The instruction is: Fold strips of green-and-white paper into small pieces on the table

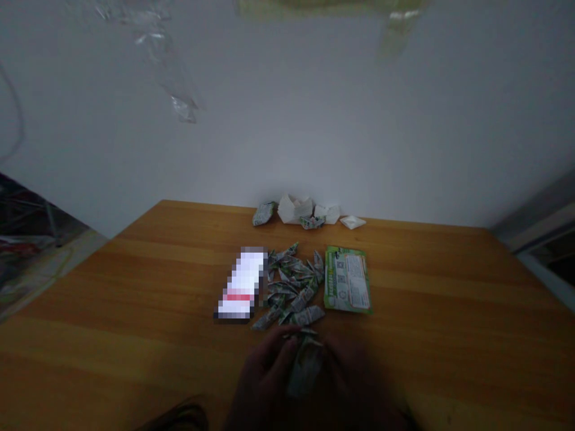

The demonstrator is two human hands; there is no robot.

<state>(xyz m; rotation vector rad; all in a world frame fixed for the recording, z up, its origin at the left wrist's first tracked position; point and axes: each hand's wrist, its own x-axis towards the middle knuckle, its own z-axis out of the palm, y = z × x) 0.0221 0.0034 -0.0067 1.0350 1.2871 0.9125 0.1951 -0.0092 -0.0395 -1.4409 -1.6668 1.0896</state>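
Note:
At the table's near side, my left hand point(267, 371) grips the left edge of a folded piece of printed paper point(306, 372), thumb on top and fingers closed. My right hand point(350, 371) closes on the right edge of the same paper; deep shadow hides much of its fingers. Just beyond both hands lies a loose heap of folded paper pieces point(294, 286), narrow and pointed, printed in grey-white and green. To the right of this heap a green and white printed packet point(348, 279) lies flat, with text and square codes on it.
A phone point(242, 281) with a bright, blurred-out screen lies left of the heap. Along the wall point(287, 120) stand white folded papers point(294, 208), a printed folded paper point(264, 213) and a small white paper boat point(353, 222). The wooden table point(135, 281) ends at that wall.

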